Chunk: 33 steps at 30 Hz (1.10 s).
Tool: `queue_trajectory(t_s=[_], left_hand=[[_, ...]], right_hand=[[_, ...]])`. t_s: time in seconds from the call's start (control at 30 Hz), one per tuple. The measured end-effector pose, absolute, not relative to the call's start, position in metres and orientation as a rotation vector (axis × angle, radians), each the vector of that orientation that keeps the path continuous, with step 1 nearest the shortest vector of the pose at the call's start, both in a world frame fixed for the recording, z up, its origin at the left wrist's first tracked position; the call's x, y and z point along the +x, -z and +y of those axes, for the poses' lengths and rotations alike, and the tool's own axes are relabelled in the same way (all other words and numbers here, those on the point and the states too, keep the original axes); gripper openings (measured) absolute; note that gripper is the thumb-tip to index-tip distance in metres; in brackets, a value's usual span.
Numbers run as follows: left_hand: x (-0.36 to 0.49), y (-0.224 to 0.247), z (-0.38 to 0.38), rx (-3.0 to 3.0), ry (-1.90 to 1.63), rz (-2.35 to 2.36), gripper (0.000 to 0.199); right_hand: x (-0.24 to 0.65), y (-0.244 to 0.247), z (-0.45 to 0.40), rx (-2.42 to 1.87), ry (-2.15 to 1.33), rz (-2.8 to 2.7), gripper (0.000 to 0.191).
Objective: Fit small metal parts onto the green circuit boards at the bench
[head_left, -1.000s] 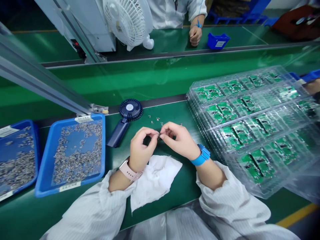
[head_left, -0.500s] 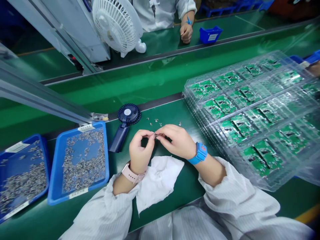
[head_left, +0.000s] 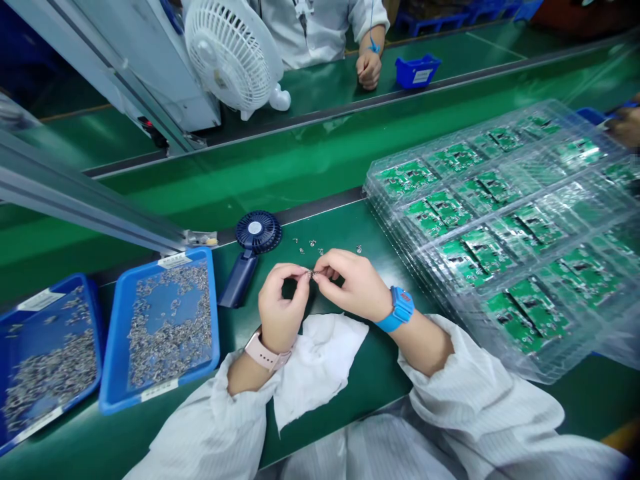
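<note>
My left hand (head_left: 281, 300) and my right hand (head_left: 356, 285) meet fingertip to fingertip over the green bench. Between them they pinch a small metal part (head_left: 313, 273), mostly covered by the fingers; its exact kind is too small to make out. Several similar loose metal parts (head_left: 313, 243) lie on the bench just beyond the fingers. A crumpled white cloth (head_left: 320, 367) lies below my hands. To the left, two blue trays (head_left: 216, 333) hold heaps of tiny metal parts.
A dark blue handheld fan (head_left: 239, 280) lies beyond my left hand. Stacked clear plastic trays (head_left: 425, 263) with green circuit boards stand at the right. Across the green divider are a white fan (head_left: 233, 57), a blue bin (head_left: 417, 72) and another person's closed hand (head_left: 369, 70).
My hands stay nearly in place, still pinching the small part, which shows slightly more between the fingertips. The view has shifted a little. At the far right edge another person's hand has moved.
</note>
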<state>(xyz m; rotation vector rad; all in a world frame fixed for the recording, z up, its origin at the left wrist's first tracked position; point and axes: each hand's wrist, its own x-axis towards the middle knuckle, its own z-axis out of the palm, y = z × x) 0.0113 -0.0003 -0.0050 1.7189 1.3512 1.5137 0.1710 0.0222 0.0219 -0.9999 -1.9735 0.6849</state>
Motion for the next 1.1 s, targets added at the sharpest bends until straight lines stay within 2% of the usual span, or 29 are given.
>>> queue_trajectory(t_s=[0.53,0.83,0.93,1.0,1.1], left_hand=[[0.010,0.001,-0.002,1.773,-1.426,1.390,0.006],[0.010,0.008,-0.001,1.362,-1.677,1.380,0.011],[0.010,0.007,-0.001,1.373,-1.658,1.385,0.012],[0.010,0.006,-0.001,1.376,-1.646,1.385,0.012],[0.010,0.006,-0.002,1.378,-1.633,1.374,0.011]], right_hand=[[0.172,-0.020,0.023,-1.033,-0.548,-2.045,0.007],[0.186,-0.021,0.031,-1.299,-0.380,-2.347,0.008],[0.189,-0.022,0.032,-1.378,-0.318,-2.441,0.016],[0.187,-0.023,0.031,-1.320,-0.373,-2.478,0.021],[0.181,-0.021,0.028,-1.078,-0.601,-2.544,0.020]])
